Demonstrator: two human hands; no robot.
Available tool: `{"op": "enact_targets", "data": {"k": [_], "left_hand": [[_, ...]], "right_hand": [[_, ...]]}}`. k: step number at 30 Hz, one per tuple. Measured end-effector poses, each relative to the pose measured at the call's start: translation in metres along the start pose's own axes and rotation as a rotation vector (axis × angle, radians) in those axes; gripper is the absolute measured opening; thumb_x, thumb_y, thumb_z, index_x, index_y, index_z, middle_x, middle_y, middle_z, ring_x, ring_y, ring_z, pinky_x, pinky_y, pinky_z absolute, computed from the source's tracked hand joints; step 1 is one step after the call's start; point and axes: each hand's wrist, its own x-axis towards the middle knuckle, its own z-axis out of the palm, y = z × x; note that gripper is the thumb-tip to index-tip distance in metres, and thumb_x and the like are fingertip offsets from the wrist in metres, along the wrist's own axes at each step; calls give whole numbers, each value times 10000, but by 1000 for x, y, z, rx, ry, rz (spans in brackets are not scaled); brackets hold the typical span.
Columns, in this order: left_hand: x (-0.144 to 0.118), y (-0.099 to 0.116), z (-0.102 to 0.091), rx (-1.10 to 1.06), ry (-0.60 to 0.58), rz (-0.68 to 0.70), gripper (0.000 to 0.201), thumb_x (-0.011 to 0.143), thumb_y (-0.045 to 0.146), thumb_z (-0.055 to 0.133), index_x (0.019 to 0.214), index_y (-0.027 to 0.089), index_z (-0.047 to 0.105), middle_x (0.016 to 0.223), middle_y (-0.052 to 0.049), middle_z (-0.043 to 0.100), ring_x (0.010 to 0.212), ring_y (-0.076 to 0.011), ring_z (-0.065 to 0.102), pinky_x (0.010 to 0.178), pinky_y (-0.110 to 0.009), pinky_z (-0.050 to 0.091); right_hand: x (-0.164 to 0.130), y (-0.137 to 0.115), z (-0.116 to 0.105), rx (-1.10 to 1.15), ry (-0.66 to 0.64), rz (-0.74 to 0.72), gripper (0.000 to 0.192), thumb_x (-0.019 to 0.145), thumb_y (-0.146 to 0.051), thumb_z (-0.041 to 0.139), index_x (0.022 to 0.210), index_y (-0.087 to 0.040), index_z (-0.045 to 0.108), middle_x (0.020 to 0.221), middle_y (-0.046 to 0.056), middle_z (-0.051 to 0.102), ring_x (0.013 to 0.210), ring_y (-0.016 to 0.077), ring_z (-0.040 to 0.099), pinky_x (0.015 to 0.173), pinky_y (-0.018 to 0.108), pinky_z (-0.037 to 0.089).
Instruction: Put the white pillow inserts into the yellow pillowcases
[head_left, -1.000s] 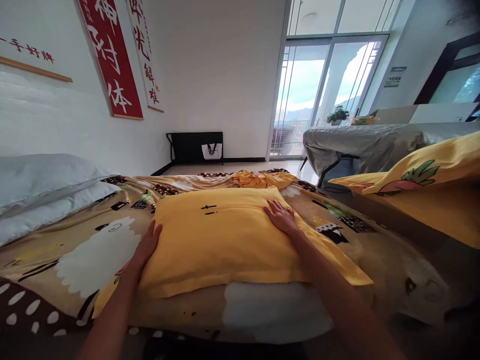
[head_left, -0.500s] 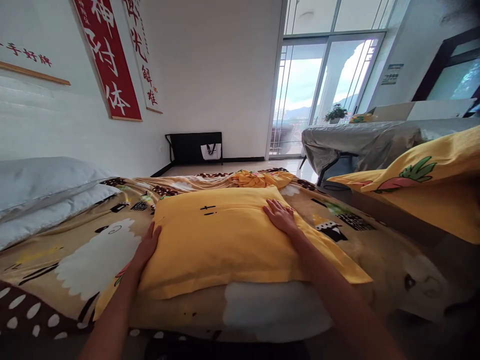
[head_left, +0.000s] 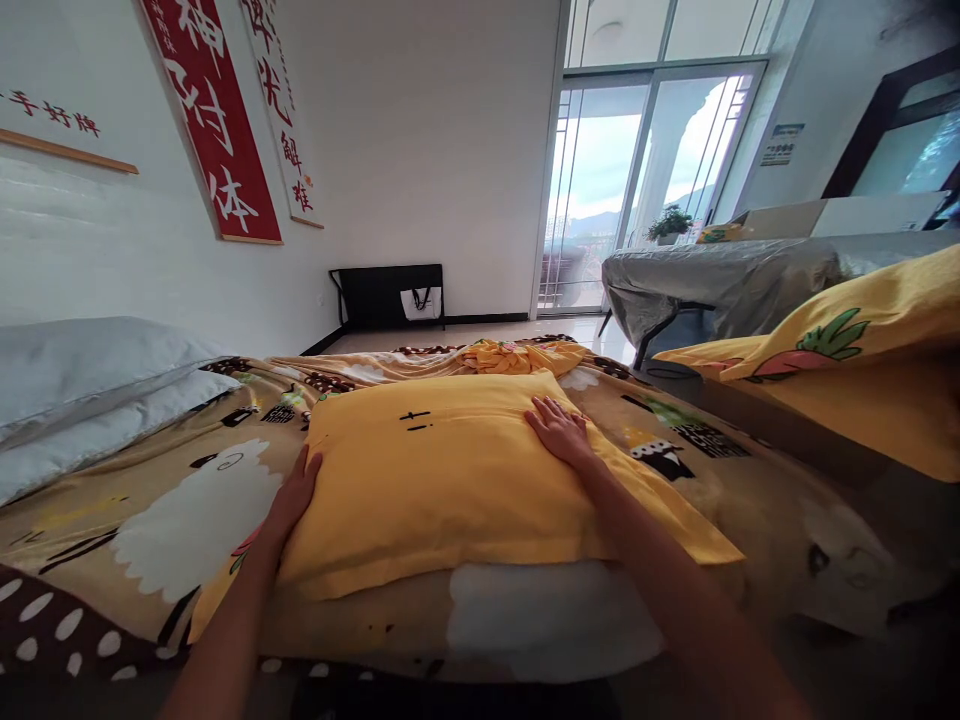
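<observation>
A plump pillow in a yellow pillowcase (head_left: 435, 480) lies flat in front of me on a sheep-patterned blanket (head_left: 202, 520). My left hand (head_left: 298, 490) rests against the pillow's left edge, fingers stretched forward and the palm out of sight. On the pillow's upper right part my right hand (head_left: 561, 430) lies flat, its fingers slightly spread. Neither hand grips the cloth. Small black marks show on the pillowcase between the hands. Its loose flap reaches out past my right forearm.
White pillows (head_left: 97, 385) are stacked at the left. Crumpled yellow cloth (head_left: 525, 356) lies at the blanket's far edge. More yellow fabric with a carrot print (head_left: 847, 350) hangs at the right, before a plastic-covered table (head_left: 697, 275). A black folded frame (head_left: 367, 297) leans on the far wall.
Both hands keep their places on the pillow. Only a very slight shift of the camera view shows.
</observation>
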Motion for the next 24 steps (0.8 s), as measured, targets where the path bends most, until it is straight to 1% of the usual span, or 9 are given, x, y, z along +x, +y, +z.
{"op": "enact_targets", "data": {"k": [7,10,14,17,19,24], "left_hand": [[-3,3,-2,7,-2,-15,748,883,606,201,1496,176,195,1512,-88,314,1344,-342,360,1120,-505,268],[-2,2,-1,7,-2,-22,749,879,618,196,1496,193,196,1504,-94,332,1334,-348,375,1107,-522,283],[0,-1,0,3,11,-10,745,885,606,196,1493,177,207,1510,-98,318,1353,-325,352,1123,-498,269],[3,-3,1,3,13,-11,752,881,612,201,1493,175,205,1517,-97,303,1354,-336,345,1124,-496,266],[4,-5,2,4,15,-13,757,878,618,205,1492,176,212,1508,-105,321,1342,-345,363,1112,-504,283],[3,-4,2,7,35,-8,738,881,609,222,1482,181,245,1485,-111,365,1310,-337,416,1085,-516,322]], "right_hand": [[-3,-2,-3,0,2,-2,586,961,-523,168,1456,-242,311,1534,30,279,1424,171,194,1144,412,129],[-3,-2,-2,1,6,-1,588,962,-527,159,1456,-245,308,1536,30,275,1424,169,193,1145,414,129],[-2,-1,-1,16,10,1,590,959,-534,175,1454,-246,313,1534,28,279,1423,172,197,1146,419,126],[-1,0,0,24,19,3,580,958,-530,191,1451,-253,318,1533,22,280,1421,178,205,1144,432,129],[-1,0,0,27,21,4,577,958,-528,195,1450,-255,322,1533,23,282,1419,182,210,1143,434,129],[-2,-1,-1,14,10,-1,585,959,-525,181,1454,-242,314,1533,29,283,1421,176,202,1145,417,128]]}}
